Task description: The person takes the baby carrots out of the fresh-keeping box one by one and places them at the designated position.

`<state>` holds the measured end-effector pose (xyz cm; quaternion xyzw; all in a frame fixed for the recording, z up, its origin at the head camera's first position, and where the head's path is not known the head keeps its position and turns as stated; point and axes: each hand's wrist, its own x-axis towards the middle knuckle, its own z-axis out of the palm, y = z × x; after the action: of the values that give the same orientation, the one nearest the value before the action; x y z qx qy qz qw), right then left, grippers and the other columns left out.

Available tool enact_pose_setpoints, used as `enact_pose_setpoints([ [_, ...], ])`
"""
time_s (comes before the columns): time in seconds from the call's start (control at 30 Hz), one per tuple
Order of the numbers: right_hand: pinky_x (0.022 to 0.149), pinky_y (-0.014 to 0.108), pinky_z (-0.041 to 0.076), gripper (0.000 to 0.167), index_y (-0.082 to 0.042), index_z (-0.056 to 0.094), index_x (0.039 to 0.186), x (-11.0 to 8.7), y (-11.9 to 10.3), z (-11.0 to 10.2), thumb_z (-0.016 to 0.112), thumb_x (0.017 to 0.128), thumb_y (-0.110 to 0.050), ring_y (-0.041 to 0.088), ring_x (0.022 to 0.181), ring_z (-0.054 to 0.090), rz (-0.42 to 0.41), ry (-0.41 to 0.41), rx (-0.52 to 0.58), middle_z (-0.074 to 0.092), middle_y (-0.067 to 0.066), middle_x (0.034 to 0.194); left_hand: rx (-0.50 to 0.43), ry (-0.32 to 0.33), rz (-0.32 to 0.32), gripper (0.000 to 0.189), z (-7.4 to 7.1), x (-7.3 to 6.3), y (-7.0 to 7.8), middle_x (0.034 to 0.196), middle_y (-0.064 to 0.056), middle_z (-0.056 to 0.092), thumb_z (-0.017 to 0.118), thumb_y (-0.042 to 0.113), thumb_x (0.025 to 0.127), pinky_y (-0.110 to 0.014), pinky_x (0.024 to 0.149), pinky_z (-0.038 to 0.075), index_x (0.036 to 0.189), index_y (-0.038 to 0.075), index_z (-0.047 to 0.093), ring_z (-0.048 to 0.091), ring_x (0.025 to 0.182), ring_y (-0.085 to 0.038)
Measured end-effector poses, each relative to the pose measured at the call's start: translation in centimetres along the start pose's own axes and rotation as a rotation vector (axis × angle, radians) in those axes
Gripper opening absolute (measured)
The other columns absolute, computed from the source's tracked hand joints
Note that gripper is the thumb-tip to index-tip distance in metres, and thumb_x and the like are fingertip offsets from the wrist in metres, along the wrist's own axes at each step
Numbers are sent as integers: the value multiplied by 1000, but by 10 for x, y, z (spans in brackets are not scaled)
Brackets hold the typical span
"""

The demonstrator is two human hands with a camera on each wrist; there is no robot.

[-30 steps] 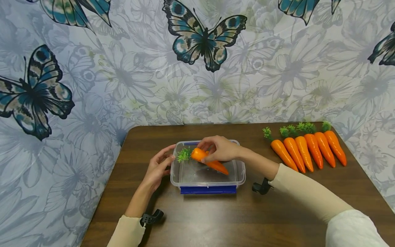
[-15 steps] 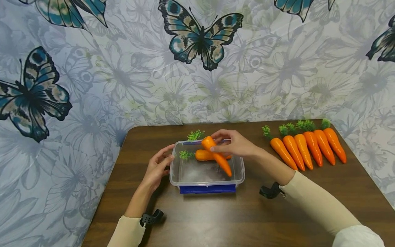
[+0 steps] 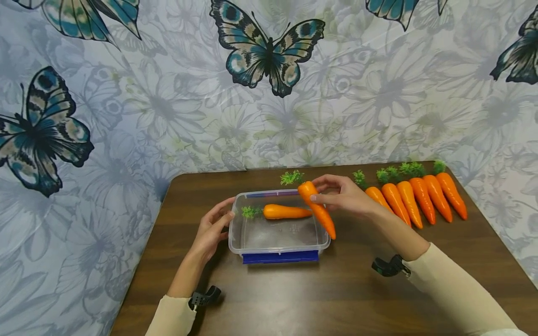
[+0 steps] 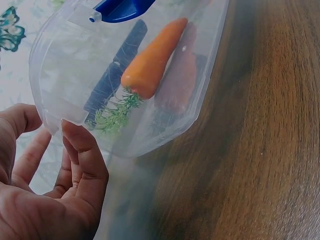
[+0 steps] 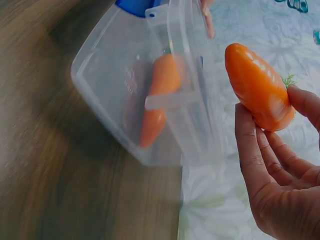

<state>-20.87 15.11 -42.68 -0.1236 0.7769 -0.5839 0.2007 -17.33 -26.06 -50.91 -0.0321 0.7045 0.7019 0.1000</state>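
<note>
A clear plastic food container [image 3: 273, 248] with blue clips stands on the table, its lid off. At its left end my left hand [image 3: 211, 229] grips the rim between thumb and fingers, as the left wrist view shows at the corner. One carrot [image 3: 286, 212] lies inside, its green top [image 4: 117, 112] pointing left. My right hand [image 3: 342, 195] pinches a second carrot [image 5: 257, 87] near its thick end, between thumb and fingers. In the head view this held carrot [image 3: 318, 210] overlaps the container's right rim, tip down and slanting right.
On the right of the brown wooden table [image 3: 294, 298] several more carrots [image 3: 424, 198] lie side by side, green tops toward the back. My right hand and forearm partly cover the nearest ones. Behind the table rises a wall with butterfly wallpaper [image 3: 269, 51].
My right hand has lifted one carrot up from inside the container and carried it right, to the right rim. The other carrot stays inside. My left hand keeps its place on the container.
</note>
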Motion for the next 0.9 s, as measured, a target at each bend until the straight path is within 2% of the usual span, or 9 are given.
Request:
enact_pose_setpoints([
  [0.3, 88, 45, 65, 51, -13, 62, 143, -18, 20, -22, 79, 100, -34, 21, 104, 76, 46, 96, -7, 67, 17, 133, -4, 10, 1, 49, -1, 0, -1, 118, -1, 59, 71, 30, 106, -41, 81, 60, 154, 32, 59, 58, 96, -19],
  [0.53, 87, 40, 64, 57, -11, 60, 146, -33, 36, -36, 78, 100, -38, 23, 107, 71, 87, 146, -70, 64, 21, 138, 1, 15, -4, 49, 0, 2, -3, 128, -10, 58, 71, 30, 106, -45, 85, 61, 154, 31, 59, 63, 103, -26],
  [0.67, 87, 35, 64, 60, -10, 59, 147, -39, 48, -43, 78, 100, -40, 23, 107, 70, 101, 188, -99, 63, 22, 139, 1, 12, -7, 49, 0, 4, -5, 127, -11, 58, 70, 30, 106, -44, 85, 61, 154, 31, 59, 63, 103, -27],
  [0.77, 83, 32, 63, 61, -10, 59, 145, -41, 58, -48, 78, 99, -45, 23, 103, 69, 99, 228, -195, 65, 21, 136, 2, 14, -10, 49, 0, 3, -4, 123, -5, 59, 70, 30, 107, -43, 83, 61, 154, 31, 59, 63, 101, -24],
  [0.9, 78, 33, 58, 62, -10, 61, 141, -43, 71, -52, 77, 98, -51, 27, 98, 69, 88, 279, -417, 70, 18, 128, 2, 17, -9, 49, 1, 3, -3, 118, 0, 59, 70, 29, 107, -41, 82, 61, 154, 31, 58, 62, 98, -20],
])
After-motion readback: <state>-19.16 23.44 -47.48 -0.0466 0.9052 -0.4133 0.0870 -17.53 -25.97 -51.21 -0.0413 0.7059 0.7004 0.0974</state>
